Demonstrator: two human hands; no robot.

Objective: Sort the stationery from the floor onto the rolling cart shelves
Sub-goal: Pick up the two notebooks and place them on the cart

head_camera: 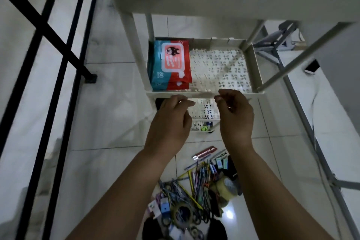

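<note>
A white rolling cart [257, 76] stands in front of me, seen from above. Its middle shelf holds red and teal wet-wipe packs [170, 64] on the left; the right part is bare perforated plastic. My left hand [171, 121] and my right hand [235, 117] hover side by side at that shelf's front edge, fingers loosely curled, with nothing visible in either. A lower shelf [204, 111] shows between them with a few small items. On the floor below lies the stationery pile [196, 185]: pens, pencils, scissors, tape rolls [227, 187], a red cutter [204, 152].
A black metal frame [58, 60] runs along the left. Grey folding-table legs [303, 115] and a cable stand on the right, with a phone [311, 66] on the floor. The cart's top shelf [214, 0] overhangs at the upper edge.
</note>
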